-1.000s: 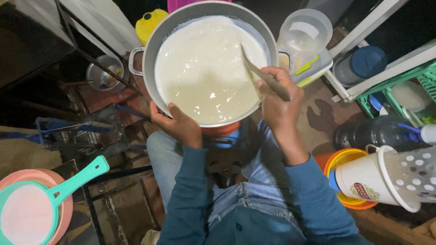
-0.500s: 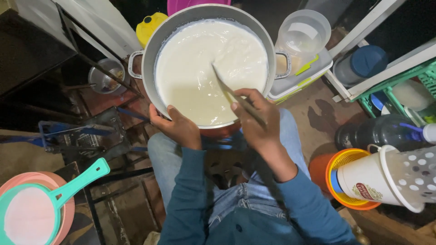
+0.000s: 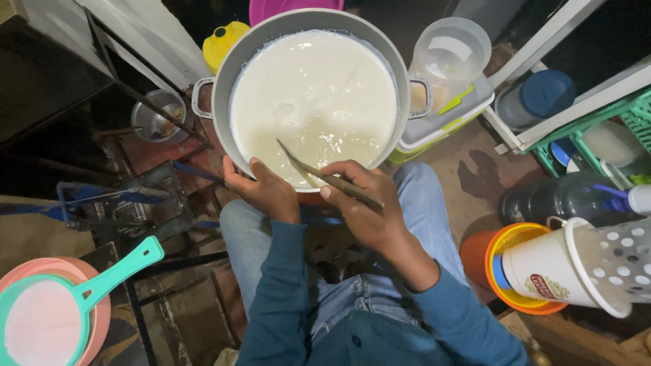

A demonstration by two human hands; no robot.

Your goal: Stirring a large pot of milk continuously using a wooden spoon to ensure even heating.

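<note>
Left hand [image 3: 266, 191] clamps the pot [image 3: 224, 115] rim; right hand [image 3: 363, 203] grips the wooden stick [image 3: 319, 173] (stir slowly, keep the pot steady).

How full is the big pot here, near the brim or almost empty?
Nearly full. The white liquid covers the whole inside of the pot, leaving only a narrow band of wall below the rim.
</note>
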